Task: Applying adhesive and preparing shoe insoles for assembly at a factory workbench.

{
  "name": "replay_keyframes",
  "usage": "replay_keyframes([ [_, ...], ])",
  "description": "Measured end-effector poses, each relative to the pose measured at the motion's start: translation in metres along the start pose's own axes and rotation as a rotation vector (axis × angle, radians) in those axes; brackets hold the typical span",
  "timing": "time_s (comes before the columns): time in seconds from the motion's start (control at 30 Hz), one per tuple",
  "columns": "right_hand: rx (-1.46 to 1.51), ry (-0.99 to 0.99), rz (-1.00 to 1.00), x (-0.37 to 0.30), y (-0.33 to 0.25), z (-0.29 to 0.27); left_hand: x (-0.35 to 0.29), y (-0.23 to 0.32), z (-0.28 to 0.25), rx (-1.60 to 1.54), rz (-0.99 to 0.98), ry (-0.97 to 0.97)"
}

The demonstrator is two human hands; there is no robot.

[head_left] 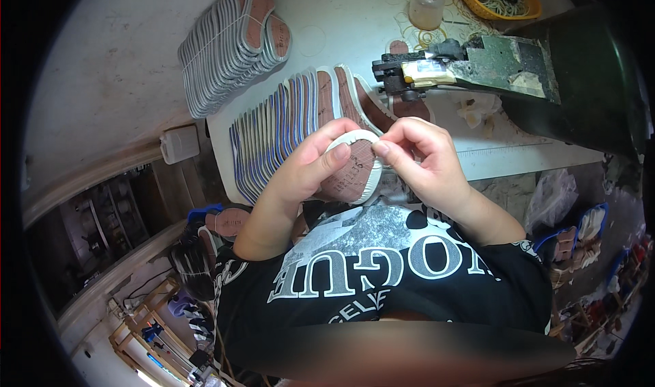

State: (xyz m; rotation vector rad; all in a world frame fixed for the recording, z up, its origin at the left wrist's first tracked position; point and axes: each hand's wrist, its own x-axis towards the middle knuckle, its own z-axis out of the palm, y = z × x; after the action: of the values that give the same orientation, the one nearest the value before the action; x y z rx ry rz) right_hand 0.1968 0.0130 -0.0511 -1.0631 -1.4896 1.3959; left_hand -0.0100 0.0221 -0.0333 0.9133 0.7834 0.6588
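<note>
Close in front of my chest is a brown shoe insole with a white, pleated edge strip folded over its rim and handwriting on its face. My left hand grips it from the left, thumb on the brown face. The thumb and index finger of my right hand pinch the white rim at its upper right. Just beyond, a row of insoles stands on edge, packed side by side. A few with white edging lean at its right end.
A tied stack of insoles sits at the back left of the white table. A dark green machine reaches in from the right. Behind it are a red-capped bottle and a yellow basket. A ruler strip runs along the near edge.
</note>
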Motion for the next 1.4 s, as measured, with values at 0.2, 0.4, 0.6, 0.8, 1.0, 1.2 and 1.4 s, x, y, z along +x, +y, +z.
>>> replay_keyframes([
  [0.2, 0.374, 0.068, 0.038, 0.0, 0.004, 0.004, -0.011, 0.001, 0.0, 0.054, -0.056, 0.107],
  [0.4, -0.274, 0.109, -0.24, 0.002, -0.006, 0.0, -0.013, 0.007, 0.015, 0.327, 0.018, 0.203],
  [0.6, 0.155, -0.041, -0.299, 0.002, -0.01, 0.001, -0.007, 0.016, 0.004, 0.053, 0.065, 0.099],
  [0.8, 0.259, -0.078, -0.287, 0.011, -0.031, 0.005, 0.005, 0.009, 0.011, -0.541, -0.145, -0.268],
  [1.0, 0.233, -0.091, -0.237, 0.007, -0.039, -0.003, 0.008, -0.008, 0.018, -0.66, -0.162, -0.292],
  [1.2, 0.377, -0.051, -0.17, 0.005, -0.038, -0.006, 0.003, 0.014, 0.023, -0.371, 0.032, -0.081],
  [1.4, 0.334, 0.085, -0.054, 0.004, -0.047, -0.012, -0.013, 0.033, 0.037, 0.168, 0.171, 0.208],
])
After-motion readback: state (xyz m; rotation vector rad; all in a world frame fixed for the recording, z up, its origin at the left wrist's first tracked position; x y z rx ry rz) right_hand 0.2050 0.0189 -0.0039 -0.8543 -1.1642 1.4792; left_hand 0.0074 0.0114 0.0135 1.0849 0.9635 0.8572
